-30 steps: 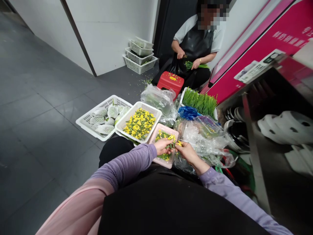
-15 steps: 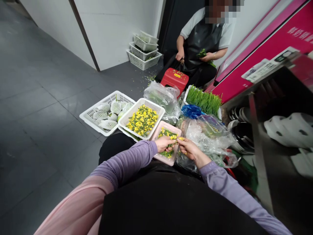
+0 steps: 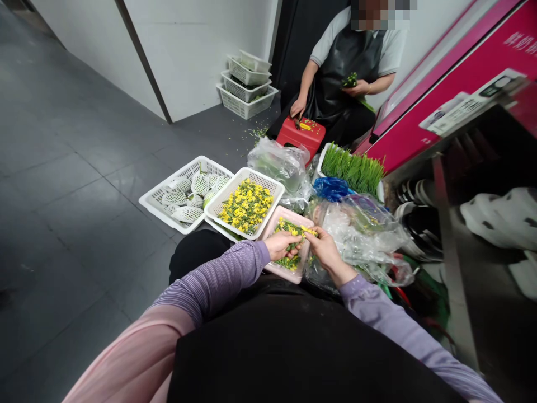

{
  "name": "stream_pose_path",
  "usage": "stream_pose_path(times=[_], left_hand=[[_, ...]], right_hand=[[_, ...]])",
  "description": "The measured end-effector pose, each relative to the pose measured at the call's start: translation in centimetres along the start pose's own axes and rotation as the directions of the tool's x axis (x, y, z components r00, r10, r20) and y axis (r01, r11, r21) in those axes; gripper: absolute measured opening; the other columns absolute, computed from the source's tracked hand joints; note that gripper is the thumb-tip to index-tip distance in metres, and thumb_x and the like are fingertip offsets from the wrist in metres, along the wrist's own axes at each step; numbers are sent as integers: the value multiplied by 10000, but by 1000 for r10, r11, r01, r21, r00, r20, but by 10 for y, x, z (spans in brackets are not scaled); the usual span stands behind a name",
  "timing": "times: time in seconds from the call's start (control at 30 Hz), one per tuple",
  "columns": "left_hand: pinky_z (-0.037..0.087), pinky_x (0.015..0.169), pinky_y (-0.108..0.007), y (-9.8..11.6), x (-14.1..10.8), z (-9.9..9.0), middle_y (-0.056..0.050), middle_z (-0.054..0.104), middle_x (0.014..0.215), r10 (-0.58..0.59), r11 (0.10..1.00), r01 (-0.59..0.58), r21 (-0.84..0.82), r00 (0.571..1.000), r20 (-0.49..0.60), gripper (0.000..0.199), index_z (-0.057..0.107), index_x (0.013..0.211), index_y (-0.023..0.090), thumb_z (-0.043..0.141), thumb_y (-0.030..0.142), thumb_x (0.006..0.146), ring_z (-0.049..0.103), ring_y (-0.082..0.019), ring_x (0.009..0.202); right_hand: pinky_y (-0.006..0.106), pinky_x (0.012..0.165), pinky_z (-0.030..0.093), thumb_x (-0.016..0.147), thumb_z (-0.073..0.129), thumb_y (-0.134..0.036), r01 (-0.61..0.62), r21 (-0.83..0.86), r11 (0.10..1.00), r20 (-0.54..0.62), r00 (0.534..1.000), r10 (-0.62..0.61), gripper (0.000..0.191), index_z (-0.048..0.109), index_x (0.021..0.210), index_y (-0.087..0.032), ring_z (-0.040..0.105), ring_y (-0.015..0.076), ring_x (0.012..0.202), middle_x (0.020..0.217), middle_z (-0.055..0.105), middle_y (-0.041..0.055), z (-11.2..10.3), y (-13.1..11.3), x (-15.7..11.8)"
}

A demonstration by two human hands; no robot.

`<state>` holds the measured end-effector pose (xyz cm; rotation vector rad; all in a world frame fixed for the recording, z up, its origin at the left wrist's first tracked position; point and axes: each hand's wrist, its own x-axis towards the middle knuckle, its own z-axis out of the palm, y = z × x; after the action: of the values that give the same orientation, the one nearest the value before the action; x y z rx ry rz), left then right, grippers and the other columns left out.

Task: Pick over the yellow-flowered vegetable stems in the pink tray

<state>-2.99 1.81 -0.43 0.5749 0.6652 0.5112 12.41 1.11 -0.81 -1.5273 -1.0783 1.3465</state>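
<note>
My left hand is closed on green stems with yellow flowers, above the pink tray. Close to its right, my right hand pinches the yellow blossoms at the end of that bunch. More yellow flowers on green stems lie in the pink tray, partly hidden under my left hand. A white basket full of yellow flowers stands just behind and left of the tray.
White basket of net-wrapped produce at left; plastic bags right of the tray. Green stalks stand in a crate. Beyond, a person holds greens beside a red box. Stacked baskets stand by the wall.
My right hand has shifted slightly up and left at the blossoms. The other person's hand has come down to the red box. The view has turned slightly.
</note>
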Motion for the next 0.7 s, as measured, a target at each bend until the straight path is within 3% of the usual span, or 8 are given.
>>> stream_pose_path(times=[0.1,0.17,0.27,0.4,0.53,0.7], left_hand=[[237,395,-187,2,-2,2,19,484,575,-9,1000,9,1,1000,-13,193,489,747,118,609,263,704,392,-40,395],[251,401,-189,2,-2,3,17,494,573,1,1000,0,15,1000,-13,172,499,763,114,605,237,706,397,-40,396],[267,405,-191,-1,0,0,14,506,561,38,996,-36,79,999,-20,164,505,753,112,611,226,701,413,-43,399],[267,392,-191,-7,5,-5,30,468,488,81,974,-77,215,997,-11,181,516,698,104,610,258,705,411,-50,386],[277,382,-187,-10,6,-7,41,451,457,93,939,-77,336,995,-34,234,515,667,107,601,320,711,401,-50,376],[304,390,-190,-9,5,-5,33,446,426,135,897,-98,431,989,-54,261,491,617,115,564,334,739,414,-61,381]], right_hand=[[215,435,291,590,653,-428,174,-140,975,-80,979,-186,323,524,752,-180,392,80,452,557,505,-49,-5,0,1],[220,451,303,590,651,-429,196,-173,965,-96,972,-215,320,528,746,-178,411,89,477,580,519,-38,-6,-1,0],[213,386,245,622,632,-434,98,-103,990,-61,993,-105,309,497,769,-198,326,73,379,458,424,-79,-5,0,-3],[191,324,120,659,623,-424,-76,74,994,88,994,69,312,430,814,-233,166,48,298,369,275,-130,-2,0,-7],[179,315,104,645,657,-390,-116,123,986,189,978,91,332,452,848,-225,154,35,298,367,271,-133,0,-2,-9],[170,312,102,610,689,-381,-171,237,956,145,980,140,331,494,796,-188,142,18,321,407,265,-123,4,-1,-9]])
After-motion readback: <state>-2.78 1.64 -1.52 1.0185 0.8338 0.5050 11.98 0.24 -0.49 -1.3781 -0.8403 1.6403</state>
